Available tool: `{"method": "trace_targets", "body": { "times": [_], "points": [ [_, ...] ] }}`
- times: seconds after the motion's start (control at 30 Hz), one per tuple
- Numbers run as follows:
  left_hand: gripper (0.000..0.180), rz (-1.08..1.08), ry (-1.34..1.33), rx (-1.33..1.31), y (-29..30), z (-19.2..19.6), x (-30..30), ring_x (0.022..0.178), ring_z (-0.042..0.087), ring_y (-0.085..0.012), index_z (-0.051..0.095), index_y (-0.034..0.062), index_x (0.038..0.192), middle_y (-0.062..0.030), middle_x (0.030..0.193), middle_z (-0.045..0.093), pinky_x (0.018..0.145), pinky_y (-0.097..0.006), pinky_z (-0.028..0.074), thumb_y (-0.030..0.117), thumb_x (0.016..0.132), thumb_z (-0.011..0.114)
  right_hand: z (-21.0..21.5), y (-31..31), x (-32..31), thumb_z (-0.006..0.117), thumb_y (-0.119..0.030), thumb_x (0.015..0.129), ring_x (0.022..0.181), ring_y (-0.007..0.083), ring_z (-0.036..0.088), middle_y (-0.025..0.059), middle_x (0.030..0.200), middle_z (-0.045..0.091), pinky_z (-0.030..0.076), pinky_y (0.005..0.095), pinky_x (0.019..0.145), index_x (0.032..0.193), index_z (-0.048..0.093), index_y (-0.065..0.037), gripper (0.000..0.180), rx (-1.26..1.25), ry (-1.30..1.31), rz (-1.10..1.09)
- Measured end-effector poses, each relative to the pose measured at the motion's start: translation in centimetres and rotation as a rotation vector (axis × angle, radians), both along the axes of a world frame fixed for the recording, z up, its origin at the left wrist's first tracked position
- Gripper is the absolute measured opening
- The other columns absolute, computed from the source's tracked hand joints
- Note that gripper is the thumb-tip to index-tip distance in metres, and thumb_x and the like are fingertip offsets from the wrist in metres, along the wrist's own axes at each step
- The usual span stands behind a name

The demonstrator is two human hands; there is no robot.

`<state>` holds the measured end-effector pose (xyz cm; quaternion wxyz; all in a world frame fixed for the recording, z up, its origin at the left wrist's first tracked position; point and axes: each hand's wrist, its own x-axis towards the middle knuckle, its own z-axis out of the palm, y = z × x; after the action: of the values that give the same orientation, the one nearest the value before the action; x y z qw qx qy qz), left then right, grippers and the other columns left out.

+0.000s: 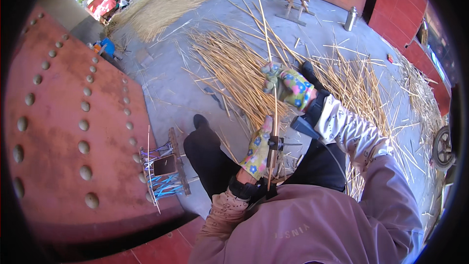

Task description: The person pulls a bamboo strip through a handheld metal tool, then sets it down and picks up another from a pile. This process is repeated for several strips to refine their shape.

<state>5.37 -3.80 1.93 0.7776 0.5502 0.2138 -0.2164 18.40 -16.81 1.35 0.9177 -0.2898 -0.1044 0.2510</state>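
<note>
A long, thin reed stalk [266, 29] runs upright through the middle of the view, from the far side down toward my lap. My right hand [291, 84], in a flowered glove, is closed round its middle part. Lower down, my left hand [259, 149] wears a matching glove and is closed on the stalk's near part, its fingertips partly hidden. Just right of the left hand, a small black clamp-like fitting [276, 143] with a thin rod sits around the stalk or a stick alongside it; I cannot tell which.
A big heap of reed stalks [229, 68] lies ahead, with another pile [359, 83] to the right. A small wooden rack [166, 166] with coloured strips stands left. Farther off are a stool [294, 2], a metal flask [351, 18] and a studded red door [63, 117].
</note>
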Motion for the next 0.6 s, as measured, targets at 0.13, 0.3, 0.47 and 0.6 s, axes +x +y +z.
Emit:
{"method": "trace_targets", "body": {
  "times": [0.13, 0.3, 0.47, 0.6],
  "points": [
    [0.044, -0.007, 0.003, 0.005, -0.4, 0.1, 0.6, 0.036, 0.039, -0.0074, 0.047, 0.0160, 0.057, 0.0033, 0.045, 0.042, 0.034, -0.020, 0.031, 0.055, 0.077, 0.043, -0.1, 0.1, 0.2, 0.066, -0.030, 0.069, 0.080, 0.0142, 0.050, 0.0011, 0.081, 0.048, 0.041, 0.0271, 0.073, 0.103, 0.046, -0.001, 0.049, 0.010, -0.372, 0.141],
    [0.047, -0.016, -0.073, -0.019, -1.6, -0.4, 0.2, 0.035, 0.040, -0.0082, 0.046, 0.0163, 0.052, 0.0040, 0.042, 0.040, 0.033, -0.020, 0.030, 0.056, 0.077, 0.041, -1.0, -2.0, 0.0, 0.067, -0.033, 0.068, 0.082, 0.0145, 0.050, 0.0005, 0.080, 0.047, 0.040, 0.0277, 0.075, 0.104, 0.044, -0.001, 0.054, -0.005, -0.301, 0.133],
    [0.045, 0.003, -0.041, -0.170, -1.9, -1.5, 0.2, 0.036, 0.043, -0.0092, 0.046, 0.0145, 0.059, 0.0028, 0.045, 0.042, 0.033, -0.021, 0.033, 0.055, 0.078, 0.041, -1.6, -1.6, -3.9, 0.063, -0.034, 0.070, 0.092, 0.0167, 0.049, 0.0054, 0.096, 0.050, 0.040, 0.0292, 0.079, 0.114, 0.037, 0.000, 0.061, -0.021, -0.309, 0.192],
    [0.046, 0.041, -0.113, -0.178, -1.6, -1.6, 0.9, 0.038, 0.044, -0.0099, 0.046, 0.0137, 0.060, 0.0017, 0.048, 0.043, 0.034, -0.022, 0.035, 0.056, 0.077, 0.041, -0.7, -1.5, -4.7, 0.055, -0.031, 0.078, 0.098, 0.0174, 0.047, 0.0088, 0.104, 0.049, 0.036, 0.0309, 0.087, 0.119, 0.035, -0.001, 0.054, -0.065, -0.134, 0.244]
  ]
}}
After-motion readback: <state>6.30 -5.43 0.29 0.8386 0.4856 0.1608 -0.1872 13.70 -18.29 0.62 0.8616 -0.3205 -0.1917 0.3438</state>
